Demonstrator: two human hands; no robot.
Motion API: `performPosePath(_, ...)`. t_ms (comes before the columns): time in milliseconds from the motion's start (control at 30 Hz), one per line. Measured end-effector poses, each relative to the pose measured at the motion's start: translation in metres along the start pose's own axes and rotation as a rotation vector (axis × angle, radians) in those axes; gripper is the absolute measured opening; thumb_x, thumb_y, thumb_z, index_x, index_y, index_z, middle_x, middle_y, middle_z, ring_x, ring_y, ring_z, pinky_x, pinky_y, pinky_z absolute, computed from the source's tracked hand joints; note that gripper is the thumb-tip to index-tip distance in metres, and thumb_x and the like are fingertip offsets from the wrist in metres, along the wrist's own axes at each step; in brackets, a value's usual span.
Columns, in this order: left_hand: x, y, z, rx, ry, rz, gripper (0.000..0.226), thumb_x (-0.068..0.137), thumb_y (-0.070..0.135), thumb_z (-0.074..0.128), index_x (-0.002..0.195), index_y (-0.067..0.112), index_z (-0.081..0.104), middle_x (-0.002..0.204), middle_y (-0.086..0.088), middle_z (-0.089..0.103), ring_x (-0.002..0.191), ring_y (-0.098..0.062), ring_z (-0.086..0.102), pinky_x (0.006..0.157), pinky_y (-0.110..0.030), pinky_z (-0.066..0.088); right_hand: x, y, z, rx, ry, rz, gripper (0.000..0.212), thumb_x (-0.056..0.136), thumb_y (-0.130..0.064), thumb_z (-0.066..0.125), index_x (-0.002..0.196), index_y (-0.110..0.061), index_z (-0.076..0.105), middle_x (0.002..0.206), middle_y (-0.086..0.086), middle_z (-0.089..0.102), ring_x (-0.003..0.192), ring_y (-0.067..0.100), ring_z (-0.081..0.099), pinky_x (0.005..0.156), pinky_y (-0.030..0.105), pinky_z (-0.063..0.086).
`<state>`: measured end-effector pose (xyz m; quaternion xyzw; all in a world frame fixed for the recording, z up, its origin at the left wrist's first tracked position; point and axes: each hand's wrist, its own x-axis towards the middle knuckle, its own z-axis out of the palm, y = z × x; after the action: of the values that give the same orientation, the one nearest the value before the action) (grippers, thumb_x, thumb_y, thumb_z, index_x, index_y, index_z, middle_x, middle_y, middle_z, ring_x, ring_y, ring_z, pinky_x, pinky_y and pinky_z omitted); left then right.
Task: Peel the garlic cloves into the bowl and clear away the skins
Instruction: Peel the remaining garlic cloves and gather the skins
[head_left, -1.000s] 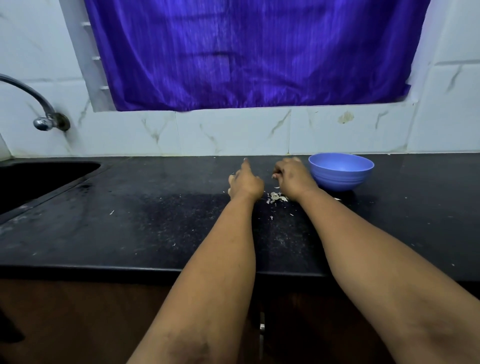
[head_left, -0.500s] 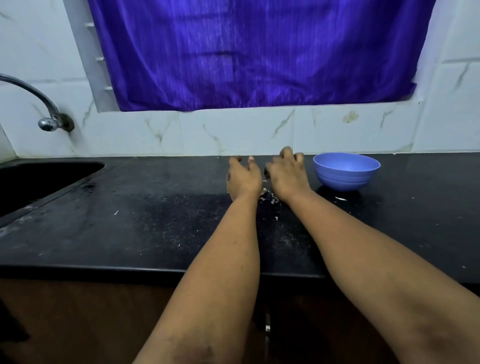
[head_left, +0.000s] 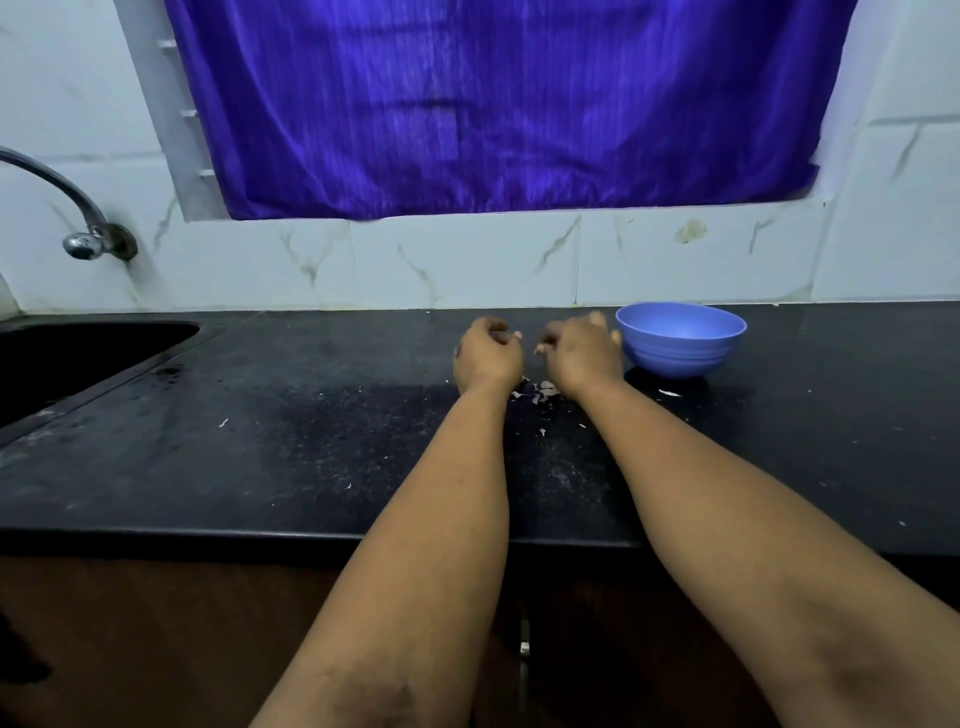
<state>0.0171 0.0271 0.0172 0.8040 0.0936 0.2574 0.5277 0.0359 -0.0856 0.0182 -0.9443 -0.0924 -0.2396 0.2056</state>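
Note:
Both of my hands hover low over the black countertop (head_left: 311, 441), backs toward the camera and fingers curled under. My left hand (head_left: 488, 356) and my right hand (head_left: 582, 353) sit close together with a small gap between them. A small pile of pale garlic skins (head_left: 540, 392) lies on the counter just in front of my wrists. The blue bowl (head_left: 675, 358) stands right of my right hand, almost touching it; its contents are hidden. What lies under my curled fingers is hidden.
A loose skin (head_left: 669, 393) lies in front of the bowl, and tiny flakes dot the counter. A dark sink (head_left: 78, 353) with a metal tap (head_left: 83, 218) is at the far left. The tiled wall and a purple curtain (head_left: 493, 104) are behind.
My hands drew close together over the skins and their fingers went from stretched out to curled under. The bowl has stayed put.

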Motion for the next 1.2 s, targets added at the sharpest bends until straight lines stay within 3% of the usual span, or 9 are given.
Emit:
performPosePath(100,-0.002,0.0,0.003,-0.058,-0.062,0.044,0.007,0.082,0.021,0.074,0.083,0.022,0.067,0.075,0.01,0.066,0.076,-0.008,0.063,0.069,-0.023,0.05,0.002,0.009,-0.004,0.735,0.095,0.245,0.006,0.091,-0.018,0.065,0.088,-0.019,0.071,0.083,-0.004,0.068,0.085,0.013,0.057,0.073,0.023,0.044)
performPosePath(167,-0.005,0.001,0.005,-0.091,-0.082,0.082,0.018,0.079,0.027,0.076,0.068,0.024,0.063,0.067,0.01,0.064,0.064,-0.006,0.059,0.062,-0.022,0.048,0.002,0.014,-0.009,0.986,0.107,0.332,0.006,0.09,-0.017,0.067,0.088,-0.016,0.072,0.077,-0.006,0.067,0.076,0.009,0.057,0.073,0.022,0.045)
performPosePath(233,-0.006,0.003,0.007,-0.105,-0.081,0.116,0.023,0.084,0.035,0.071,0.067,0.022,0.063,0.069,0.009,0.066,0.065,-0.008,0.058,0.067,-0.025,0.05,0.001,0.015,-0.011,1.087,0.073,0.351,0.007,0.09,-0.016,0.066,0.089,-0.012,0.072,0.075,-0.005,0.067,0.069,0.006,0.055,0.07,0.022,0.045)
performPosePath(333,-0.009,0.007,0.009,-0.248,-0.13,0.144,0.006,0.089,0.024,0.067,0.091,0.018,0.069,0.083,0.004,0.069,0.075,-0.008,0.059,0.077,-0.028,0.053,-0.003,0.01,-0.009,1.148,-0.003,0.348,0.008,0.092,-0.014,0.063,0.09,-0.01,0.07,0.073,-0.003,0.066,0.058,0.003,0.05,0.056,0.016,0.042)
performPosePath(500,-0.013,0.01,0.008,-0.516,-0.183,0.072,0.014,0.089,0.004,0.064,0.102,0.005,0.068,0.08,0.002,0.066,0.07,-0.004,0.058,0.062,-0.013,0.048,-0.005,0.003,-0.016,1.3,-0.05,0.296,0.01,0.092,-0.006,0.061,0.084,-0.011,0.065,0.073,0.001,0.064,0.06,0.004,0.054,0.056,0.013,0.046)
performPosePath(733,-0.008,0.01,0.007,-0.724,-0.215,-0.047,0.011,0.091,0.001,0.06,0.083,0.009,0.062,0.076,-0.006,0.064,0.067,-0.015,0.059,0.067,-0.025,0.053,-0.01,-0.004,-0.021,1.163,-0.048,0.212,0.011,0.088,-0.01,0.068,0.092,-0.015,0.059,0.066,0.003,0.068,0.051,0.004,0.061,0.052,0.017,0.048)
performPosePath(900,-0.008,0.01,0.006,-0.752,-0.204,-0.032,0.007,0.09,0.001,0.061,0.087,0.006,0.064,0.078,-0.006,0.066,0.067,-0.012,0.061,0.065,-0.02,0.054,-0.01,0.001,-0.019,0.884,0.066,0.095,0.017,0.082,-0.031,0.074,0.087,-0.028,0.058,0.063,-0.004,0.07,0.062,0.01,0.066,0.068,0.03,0.053)
performPosePath(967,-0.008,0.009,0.008,-0.753,-0.192,-0.034,0.007,0.09,0.002,0.061,0.087,0.007,0.065,0.081,-0.005,0.067,0.075,-0.013,0.063,0.072,-0.02,0.054,-0.009,0.004,-0.019,0.801,0.105,0.034,0.018,0.08,-0.035,0.075,0.087,-0.03,0.06,0.067,-0.008,0.067,0.067,0.011,0.066,0.071,0.031,0.054)
performPosePath(1200,-0.011,0.012,0.007,-0.775,-0.241,-0.019,0.009,0.089,-0.002,0.061,0.084,0.005,0.064,0.085,-0.009,0.067,0.079,-0.015,0.065,0.079,-0.022,0.056,-0.007,0.01,-0.017,0.806,0.107,0.008,0.013,0.081,-0.019,0.076,0.082,-0.027,0.065,0.089,-0.007,0.073,0.08,0.017,0.071,0.083,0.042,0.057)
